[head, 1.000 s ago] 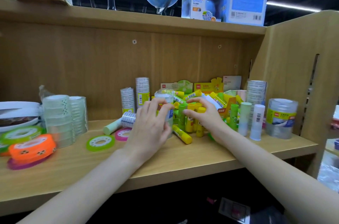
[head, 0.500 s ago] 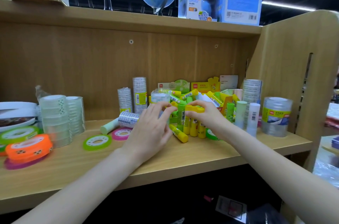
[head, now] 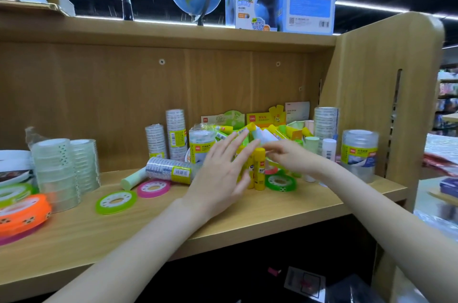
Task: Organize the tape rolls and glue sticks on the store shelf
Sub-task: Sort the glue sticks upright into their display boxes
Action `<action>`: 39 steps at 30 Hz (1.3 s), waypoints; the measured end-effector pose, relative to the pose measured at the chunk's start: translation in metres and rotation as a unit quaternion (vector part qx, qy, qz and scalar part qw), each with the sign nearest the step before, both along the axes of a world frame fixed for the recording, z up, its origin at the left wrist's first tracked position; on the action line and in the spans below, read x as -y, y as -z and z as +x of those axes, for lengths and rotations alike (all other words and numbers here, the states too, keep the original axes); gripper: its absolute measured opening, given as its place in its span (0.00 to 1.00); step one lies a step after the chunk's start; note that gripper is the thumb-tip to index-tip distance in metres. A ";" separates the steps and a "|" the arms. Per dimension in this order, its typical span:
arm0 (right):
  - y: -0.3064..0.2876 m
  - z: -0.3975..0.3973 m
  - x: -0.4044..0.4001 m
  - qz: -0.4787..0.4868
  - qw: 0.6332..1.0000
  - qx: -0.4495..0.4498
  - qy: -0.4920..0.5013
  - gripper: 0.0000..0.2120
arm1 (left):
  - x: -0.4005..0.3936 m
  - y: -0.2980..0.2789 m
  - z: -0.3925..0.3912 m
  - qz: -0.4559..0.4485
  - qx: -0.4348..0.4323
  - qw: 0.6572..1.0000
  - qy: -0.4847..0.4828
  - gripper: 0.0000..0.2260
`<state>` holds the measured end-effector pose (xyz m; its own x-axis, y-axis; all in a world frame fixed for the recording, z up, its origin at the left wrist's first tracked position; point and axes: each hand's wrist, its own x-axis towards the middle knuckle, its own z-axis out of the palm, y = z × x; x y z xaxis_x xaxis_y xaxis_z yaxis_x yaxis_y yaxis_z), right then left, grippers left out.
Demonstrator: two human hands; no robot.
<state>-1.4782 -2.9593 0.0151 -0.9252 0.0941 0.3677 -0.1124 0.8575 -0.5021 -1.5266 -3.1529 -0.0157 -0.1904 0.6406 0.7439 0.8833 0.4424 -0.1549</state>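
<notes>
Reaching with straight, spread fingers, the left hand holds nothing, just in front of the upright yellow glue sticks; the blurred right hand touches their caps, its grasp impossible to tell. Light, stiff and smooth-sided, they probably tip easily, so take each round its barrel. They stand mid-shelf, between the fallen tape roll pack and the green tape ring.

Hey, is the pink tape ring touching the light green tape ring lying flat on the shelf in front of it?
Apart. The head view shows bare wood between the pink tape ring and the light green tape ring.
</notes>
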 end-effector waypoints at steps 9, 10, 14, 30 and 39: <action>0.023 -0.001 -0.002 0.164 0.983 0.021 -0.074 0.14 | -0.009 0.003 -0.009 -0.057 0.076 0.995 -0.004 0.31; 0.024 0.001 -0.002 0.168 0.984 -0.001 -0.067 0.14 | -0.009 0.003 -0.009 -0.052 0.081 0.995 0.003 0.31; 0.028 0.009 -0.003 0.174 0.980 -0.098 0.000 0.06 | -0.010 0.006 -0.010 -0.048 0.086 0.995 0.010 0.31; 0.029 0.009 0.002 0.207 0.971 -0.101 0.071 0.09 | -0.009 0.003 -0.011 -0.018 -0.044 0.998 -0.040 0.19; 0.025 0.017 0.010 0.059 0.990 -0.128 0.019 0.10 | -0.006 0.009 -0.016 -0.068 -0.077 0.993 -0.060 0.19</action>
